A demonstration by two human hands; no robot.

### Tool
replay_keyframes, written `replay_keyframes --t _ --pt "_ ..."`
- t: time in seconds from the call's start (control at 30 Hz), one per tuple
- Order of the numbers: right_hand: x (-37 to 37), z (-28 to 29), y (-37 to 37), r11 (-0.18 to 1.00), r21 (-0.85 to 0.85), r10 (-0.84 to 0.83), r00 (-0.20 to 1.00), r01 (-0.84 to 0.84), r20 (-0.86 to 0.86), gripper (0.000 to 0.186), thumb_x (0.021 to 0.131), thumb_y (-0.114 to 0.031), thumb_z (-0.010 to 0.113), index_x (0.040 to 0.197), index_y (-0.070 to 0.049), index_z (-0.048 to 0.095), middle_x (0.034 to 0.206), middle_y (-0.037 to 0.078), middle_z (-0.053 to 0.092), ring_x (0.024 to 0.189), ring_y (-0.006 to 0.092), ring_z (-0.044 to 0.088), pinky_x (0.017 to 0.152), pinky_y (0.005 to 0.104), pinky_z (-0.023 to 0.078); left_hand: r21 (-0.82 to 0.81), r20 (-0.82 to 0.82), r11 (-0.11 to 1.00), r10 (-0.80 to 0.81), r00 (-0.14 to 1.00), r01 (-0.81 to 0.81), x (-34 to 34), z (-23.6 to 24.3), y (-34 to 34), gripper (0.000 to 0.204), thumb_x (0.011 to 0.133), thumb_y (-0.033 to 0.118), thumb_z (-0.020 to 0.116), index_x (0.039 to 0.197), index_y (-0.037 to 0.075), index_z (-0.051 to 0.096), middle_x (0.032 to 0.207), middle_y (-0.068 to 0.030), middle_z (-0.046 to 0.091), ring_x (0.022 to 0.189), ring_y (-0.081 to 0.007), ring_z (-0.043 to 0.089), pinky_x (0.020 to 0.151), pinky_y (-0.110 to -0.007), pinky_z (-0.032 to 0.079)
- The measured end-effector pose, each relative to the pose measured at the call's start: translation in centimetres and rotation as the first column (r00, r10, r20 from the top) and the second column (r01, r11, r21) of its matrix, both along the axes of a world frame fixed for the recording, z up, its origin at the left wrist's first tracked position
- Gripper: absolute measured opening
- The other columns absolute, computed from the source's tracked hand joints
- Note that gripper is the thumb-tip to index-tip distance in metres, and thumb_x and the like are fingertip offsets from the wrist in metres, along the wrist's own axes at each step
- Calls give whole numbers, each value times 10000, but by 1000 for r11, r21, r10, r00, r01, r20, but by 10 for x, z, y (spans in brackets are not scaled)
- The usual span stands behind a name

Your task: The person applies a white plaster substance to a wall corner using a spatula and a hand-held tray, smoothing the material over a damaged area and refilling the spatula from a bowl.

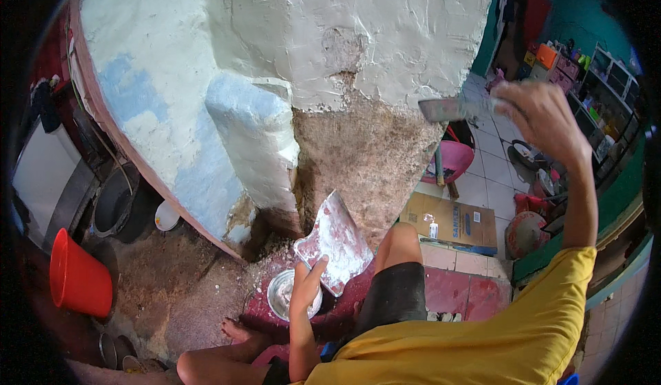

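My right hand [545,113] is raised at the right, its fingers wrapped round the handle of a putty knife. The putty knife's flat, smeared blade [441,109] is at the wall's right edge, though I cannot tell whether it touches. Lower down, my left hand [305,287] grips a plaster board [344,244] coated with white paste and tilted before the wall. Beneath that board a metal bowl [280,294] holds white paste. The wall [406,34] has fresh white plaster on its upper part, and a bare, brownish rough patch [365,158] below.
At the left stand a red bucket [80,275] and a black tub [113,202]. A flattened cardboard box [451,221] lies to the right of my knee, near a pink basin [457,161]. A laden shelf [606,82] stands at the far right.
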State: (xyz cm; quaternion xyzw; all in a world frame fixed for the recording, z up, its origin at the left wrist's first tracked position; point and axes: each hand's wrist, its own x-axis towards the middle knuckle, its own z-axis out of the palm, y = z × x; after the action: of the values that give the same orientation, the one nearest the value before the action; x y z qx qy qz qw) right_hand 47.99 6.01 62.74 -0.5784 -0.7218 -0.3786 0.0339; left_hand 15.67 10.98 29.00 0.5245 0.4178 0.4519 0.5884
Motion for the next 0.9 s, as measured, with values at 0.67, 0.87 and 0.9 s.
replay_keyframes --t 0.67,0.87,0.9 --pt "-79 47 91 982 -168 18 849 84 529 351 696 -442 643 628 -98 638 583 76 577 690 233 577 908 414 304 69 2 998 -7 1000 7 -6 -8 6 230 833 180 549 913 -34 572 759 7 549 714 -87 456 653 -281 397" --pt "-75 62 82 983 -155 -5 865 96 502 378 678 -473 627 588 -106 619 561 66 570 654 233 583 891 405 309 59 11 998 2 1000 -3 -5 -11 7 257 840 203 551 929 -37 573 766 3 552 725 -89 461 663 -284 401" --pt "-77 65 77 983 -153 -15 873 102 487 375 678 -470 629 590 -105 621 562 67 572 653 234 583 889 403 309 53 14 999 10 1000 -10 -4 -13 8 260 842 207 550 929 -37 574 766 3 553 726 -89 461 664 -284 401"
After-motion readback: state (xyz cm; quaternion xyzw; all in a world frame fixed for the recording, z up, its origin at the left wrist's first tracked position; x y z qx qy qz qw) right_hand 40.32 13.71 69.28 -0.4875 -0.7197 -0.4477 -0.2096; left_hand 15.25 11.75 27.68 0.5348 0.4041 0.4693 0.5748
